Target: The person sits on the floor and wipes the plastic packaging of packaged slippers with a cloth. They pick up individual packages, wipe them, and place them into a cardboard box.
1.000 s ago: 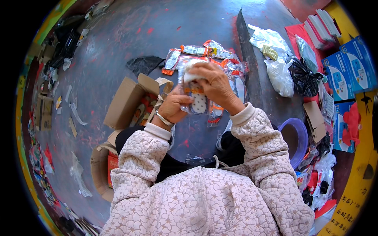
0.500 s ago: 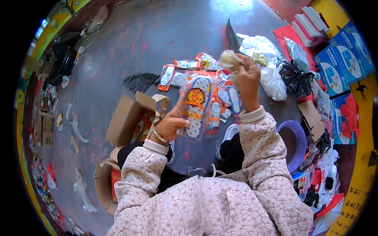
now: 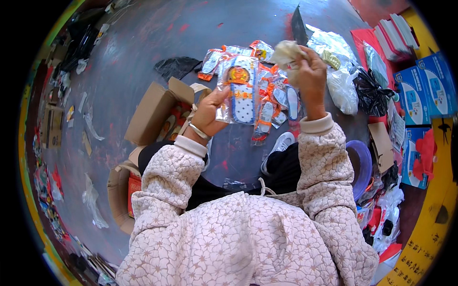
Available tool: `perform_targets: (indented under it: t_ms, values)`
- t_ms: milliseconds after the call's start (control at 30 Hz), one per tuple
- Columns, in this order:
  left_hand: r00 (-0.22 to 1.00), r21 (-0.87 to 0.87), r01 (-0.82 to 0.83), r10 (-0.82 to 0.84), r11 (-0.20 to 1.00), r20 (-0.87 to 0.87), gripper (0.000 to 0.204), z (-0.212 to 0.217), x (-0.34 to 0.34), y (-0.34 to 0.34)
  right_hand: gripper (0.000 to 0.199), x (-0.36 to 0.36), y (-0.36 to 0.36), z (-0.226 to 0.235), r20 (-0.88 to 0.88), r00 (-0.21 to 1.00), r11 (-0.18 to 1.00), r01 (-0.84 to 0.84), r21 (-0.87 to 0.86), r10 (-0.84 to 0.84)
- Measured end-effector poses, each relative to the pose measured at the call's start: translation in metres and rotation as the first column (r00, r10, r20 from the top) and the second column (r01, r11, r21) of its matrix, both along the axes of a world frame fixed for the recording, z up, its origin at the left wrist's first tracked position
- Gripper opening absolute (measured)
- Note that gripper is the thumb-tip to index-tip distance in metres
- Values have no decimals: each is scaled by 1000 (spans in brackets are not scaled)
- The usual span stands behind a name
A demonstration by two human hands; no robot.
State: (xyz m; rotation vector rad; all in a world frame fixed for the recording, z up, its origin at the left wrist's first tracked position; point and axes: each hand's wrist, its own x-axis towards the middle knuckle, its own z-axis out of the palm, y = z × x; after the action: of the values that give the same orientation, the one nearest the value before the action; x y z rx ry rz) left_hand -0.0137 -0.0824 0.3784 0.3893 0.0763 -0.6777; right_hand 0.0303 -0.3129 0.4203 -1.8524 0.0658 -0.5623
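Here, the left hand pinches a clear insole packet upright, lengthwise away from the person, while right of it the right hand grips crumpled pale wrapping.

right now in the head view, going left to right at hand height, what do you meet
open cardboard box → left hand → clear insole packet it holds → right hand gripping crumpled wrapper → black plastic bag → blue boxes

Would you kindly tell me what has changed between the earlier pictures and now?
The right hand has lifted away from the packet, up and to the right, carrying a crumpled pale wad. The left hand keeps its grip on the clear insole packet, now fully uncovered. The open cardboard box and floor packets stayed put.
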Motion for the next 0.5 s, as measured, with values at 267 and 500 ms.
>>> perform_targets:
  t_ms: [267, 500]
  values:
    - [999, -317, -5, -9, 948, -45, 44, -29, 16, 12, 19, -49, 92, -21, 90, 811, 587, -336, -736, 578]
    - [968, -14, -252, 252, 968, -15, 47, 6, 19, 13, 16, -64, 64, 7, -88, 711, 598, -646, -475, 698]
